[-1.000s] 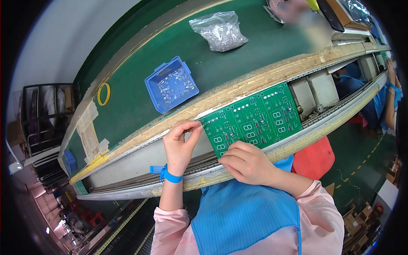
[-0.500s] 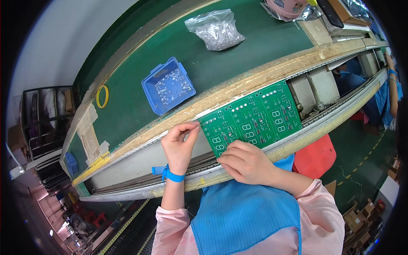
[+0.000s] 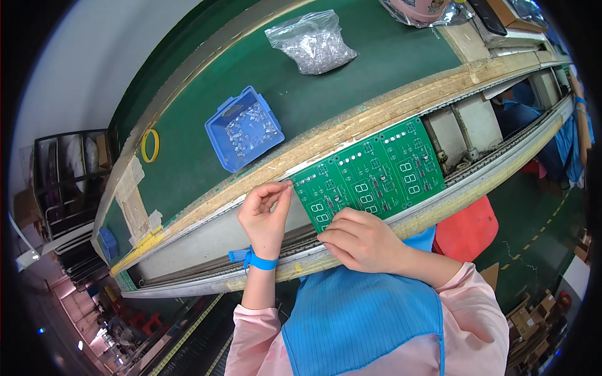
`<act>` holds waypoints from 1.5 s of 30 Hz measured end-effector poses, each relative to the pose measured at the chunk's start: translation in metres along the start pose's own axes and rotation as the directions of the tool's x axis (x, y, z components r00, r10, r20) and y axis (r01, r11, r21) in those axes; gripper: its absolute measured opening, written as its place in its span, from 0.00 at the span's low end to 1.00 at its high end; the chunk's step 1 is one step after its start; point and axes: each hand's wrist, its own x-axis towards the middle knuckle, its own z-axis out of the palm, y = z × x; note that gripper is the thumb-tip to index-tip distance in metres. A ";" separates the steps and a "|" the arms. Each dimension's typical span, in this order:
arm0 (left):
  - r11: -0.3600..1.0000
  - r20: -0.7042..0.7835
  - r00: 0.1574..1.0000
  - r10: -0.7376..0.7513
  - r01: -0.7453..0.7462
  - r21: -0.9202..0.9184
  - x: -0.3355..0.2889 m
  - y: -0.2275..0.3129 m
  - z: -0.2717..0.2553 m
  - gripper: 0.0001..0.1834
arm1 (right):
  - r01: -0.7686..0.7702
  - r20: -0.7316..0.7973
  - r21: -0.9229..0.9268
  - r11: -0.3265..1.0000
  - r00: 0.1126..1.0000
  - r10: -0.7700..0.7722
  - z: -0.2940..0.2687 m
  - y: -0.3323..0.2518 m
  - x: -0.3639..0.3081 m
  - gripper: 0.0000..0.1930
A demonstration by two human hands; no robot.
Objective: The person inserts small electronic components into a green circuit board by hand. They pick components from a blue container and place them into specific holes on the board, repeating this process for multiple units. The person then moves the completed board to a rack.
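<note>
A green circuit board [image 3: 370, 172] printed with white digit outlines and carrying small mounted parts lies across the rails of a conveyor in front of me. At its far left corner my left hand [image 3: 266, 212] has thumb and forefinger pressed together; what is between them, if anything, is too small to make out. A blue wristband [image 3: 260, 260] circles that wrist. My right hand [image 3: 360, 240] is closed at the board's near left corner, its fingers gripping the edge. Beyond the board, a blue bin [image 3: 244, 130] holds many small clear parts.
On the green worktop [image 3: 188, 106] lie a zip bag [image 3: 313, 44] of small parts and a yellow ring [image 3: 150, 145]. A wooden strip [image 3: 376, 113] runs between worktop and conveyor rail [image 3: 489, 178]. At the far right, another person's arm [image 3: 580, 119] shows.
The view has shifted slightly, so the bin and bag sit a little further left. Both hands stay at the same corners of the board, with hardly any movement.
</note>
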 end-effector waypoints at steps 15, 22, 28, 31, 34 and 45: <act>0.873 0.091 0.960 0.265 -0.278 0.401 -0.002 0.005 0.005 0.07 | 0.009 -0.003 -0.005 1.000 1.000 -0.009 0.001 0.001 -0.001 0.13; 0.717 0.161 0.914 0.373 -0.394 0.576 -0.002 0.017 0.010 0.08 | 0.018 0.002 -0.023 1.000 1.000 -0.018 0.002 0.001 -0.002 0.13; 0.669 0.267 0.891 0.367 -0.452 0.590 0.002 0.029 0.012 0.08 | 0.020 -0.011 -0.024 1.000 1.000 -0.020 0.001 0.001 -0.002 0.12; 0.641 0.354 0.874 0.334 -0.485 0.594 0.007 0.035 0.011 0.11 | 0.014 -0.009 -0.027 1.000 1.000 -0.014 0.002 0.000 -0.001 0.11; 0.639 0.387 0.874 0.294 -0.481 0.600 0.008 0.038 0.011 0.13 | 0.005 -0.013 -0.035 0.999 1.000 -0.005 0.003 -0.001 -0.003 0.11; 0.548 0.476 0.798 0.370 -0.602 0.581 0.015 0.036 0.008 0.14 | 0.011 -0.023 -0.099 0.995 1.000 -0.013 0.005 -0.002 -0.005 0.10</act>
